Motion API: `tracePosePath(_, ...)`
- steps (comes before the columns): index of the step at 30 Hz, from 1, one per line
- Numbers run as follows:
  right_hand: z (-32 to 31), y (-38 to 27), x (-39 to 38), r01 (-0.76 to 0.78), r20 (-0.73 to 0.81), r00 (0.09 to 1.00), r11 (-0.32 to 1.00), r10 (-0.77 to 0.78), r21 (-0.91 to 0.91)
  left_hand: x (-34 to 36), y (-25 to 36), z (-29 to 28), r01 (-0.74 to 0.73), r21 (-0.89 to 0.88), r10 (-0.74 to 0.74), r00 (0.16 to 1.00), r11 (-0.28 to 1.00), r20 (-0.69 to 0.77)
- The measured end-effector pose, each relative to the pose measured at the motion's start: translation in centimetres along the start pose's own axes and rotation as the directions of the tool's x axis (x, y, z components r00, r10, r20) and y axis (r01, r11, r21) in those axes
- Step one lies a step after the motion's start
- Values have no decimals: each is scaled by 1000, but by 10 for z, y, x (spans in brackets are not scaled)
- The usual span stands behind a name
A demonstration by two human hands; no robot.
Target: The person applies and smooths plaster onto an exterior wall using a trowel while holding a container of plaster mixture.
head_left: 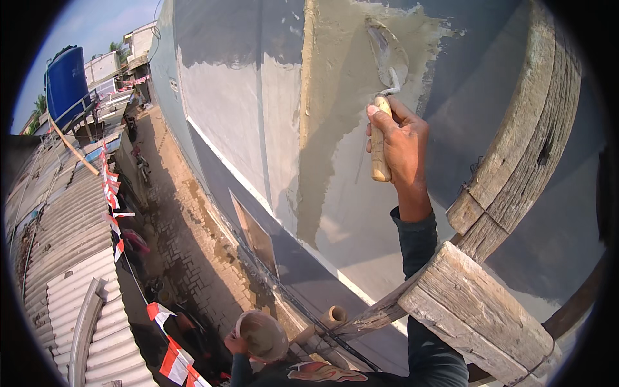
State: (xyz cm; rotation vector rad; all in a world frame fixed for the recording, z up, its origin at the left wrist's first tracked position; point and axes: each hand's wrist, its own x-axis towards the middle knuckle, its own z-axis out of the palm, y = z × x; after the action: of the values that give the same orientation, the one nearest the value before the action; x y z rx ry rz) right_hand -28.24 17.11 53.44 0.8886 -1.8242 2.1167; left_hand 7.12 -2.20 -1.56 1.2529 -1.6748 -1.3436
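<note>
My right hand is closed around the wooden handle of a trowel, held upright. Its leaf-shaped metal blade, smeared with mortar, lies against the wet mortar on the wall. Fresh mortar spreads around the blade, and a damp-looking darker strip runs down below it. Lower left, my left hand grips the rim of a round bucket with grey mortar inside. Part of that hand is hidden by the bucket.
Weathered timber beams tied with wire cross close to my right arm. A bamboo pole end sticks up near the bucket. Far below run a paved alley, corrugated roofs and red-white flags. A blue water tank stands far left.
</note>
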Motion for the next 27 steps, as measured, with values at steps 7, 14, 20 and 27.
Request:
tracePosePath(7, -17, 6, -13, 67, 13, 998, 992, -68, 105, 11, -25, -2, -36, 1, 36, 999, 999, -26)
tracePosePath(14, -37, 17, 9, -110, 124, 987, 992, 102, 65, 5, -5, 6, -47, -49, 46, 999, 998, -28)
tracePosePath(20, -29, 5, 3, 68, 11, 997, 924, -78, 376, 6, -14, 2, -124, -15, 122, 988, 992, -92)
tracePosePath(27, -10, 84, -7, -372, 255, 901, 928, 352, 33, 11, -11, 3, 21, 55, -22, 1000, 998, 8)
